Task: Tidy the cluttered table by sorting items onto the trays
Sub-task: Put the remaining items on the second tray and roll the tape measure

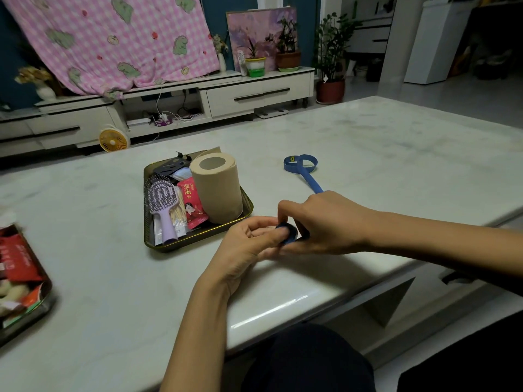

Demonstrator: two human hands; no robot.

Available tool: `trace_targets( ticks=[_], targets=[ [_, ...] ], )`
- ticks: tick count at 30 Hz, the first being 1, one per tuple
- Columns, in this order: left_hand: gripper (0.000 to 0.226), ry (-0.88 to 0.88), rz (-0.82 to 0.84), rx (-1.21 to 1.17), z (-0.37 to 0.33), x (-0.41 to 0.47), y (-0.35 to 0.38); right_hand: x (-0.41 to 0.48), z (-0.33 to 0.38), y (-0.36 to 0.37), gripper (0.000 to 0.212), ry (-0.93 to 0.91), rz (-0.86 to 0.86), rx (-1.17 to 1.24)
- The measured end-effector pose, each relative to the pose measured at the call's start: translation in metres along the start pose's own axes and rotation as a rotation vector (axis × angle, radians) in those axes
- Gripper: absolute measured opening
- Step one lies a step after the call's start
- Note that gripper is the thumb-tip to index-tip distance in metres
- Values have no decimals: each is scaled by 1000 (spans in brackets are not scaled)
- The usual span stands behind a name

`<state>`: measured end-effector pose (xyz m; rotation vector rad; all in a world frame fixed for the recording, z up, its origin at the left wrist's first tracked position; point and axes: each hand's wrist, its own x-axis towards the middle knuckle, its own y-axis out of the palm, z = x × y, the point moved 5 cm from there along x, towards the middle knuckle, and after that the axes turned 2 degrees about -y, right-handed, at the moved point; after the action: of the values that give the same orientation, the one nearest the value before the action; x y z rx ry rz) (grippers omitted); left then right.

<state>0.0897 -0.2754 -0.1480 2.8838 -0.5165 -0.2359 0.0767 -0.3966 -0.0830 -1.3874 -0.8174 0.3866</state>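
Pinching together, both hands, left hand (249, 243) and right hand (325, 222), grip the coiled blue tape (289, 233) just beside the tray (215, 228); its red sachet (192, 206) carries gold Chinese characters.

Illumination is dim, indoor and cool in cast; the pale marble table (368, 142) carries a narrow glare streak along its rounded front edge, just below the hands. A soft, diffuse shadow lies on the tabletop beneath the left hand (249, 247) and right hand (319, 222), and the room at far right and the space under the table fall to near black. Wide-angle distortion bows the TV cabinet (169, 108) and the table edges, and the snack tray (42, 312) at the left border is smeared with blur, whereas the centre tray (192, 239) is sharp.
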Motion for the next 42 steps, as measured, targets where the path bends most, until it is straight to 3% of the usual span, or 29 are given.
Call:
trace_targets(
  ticks=[9, 16, 20, 25, 27, 31, 36, 42],
  targets=[
    [35, 2, -1, -53, -2, -3, 3, -1, 7, -3, 38, 25, -163, -43],
    [45, -8, -34, -56, -3, -2, 0, 1, -2, 8, 43, 58, 89, 123],
    [40, -27, -2, -27, -6, -3, 2, -1, 2, 11, 40, 69, 225, 321],
    [36, -38, 3, 22, -8, -5, 4, -1, -1, 9, 31, 133, 286, 718],
    [35, -35, 10, 33, -8, -6, 4, 0, -1, 8, 26, 151, 254, 753],
    [31, -24, 16, -41, -6, -3, 2, 2, 0, 7, 27, 186, 150, 619],
    [29, -19, 22, -127, -4, -1, 0, 3, 2, 0, 33, 159, 18, 224],
    [43, 4, 6, -190, -4, -1, -2, 3, 5, -3, 35, 106, -105, 72]
  ],
)
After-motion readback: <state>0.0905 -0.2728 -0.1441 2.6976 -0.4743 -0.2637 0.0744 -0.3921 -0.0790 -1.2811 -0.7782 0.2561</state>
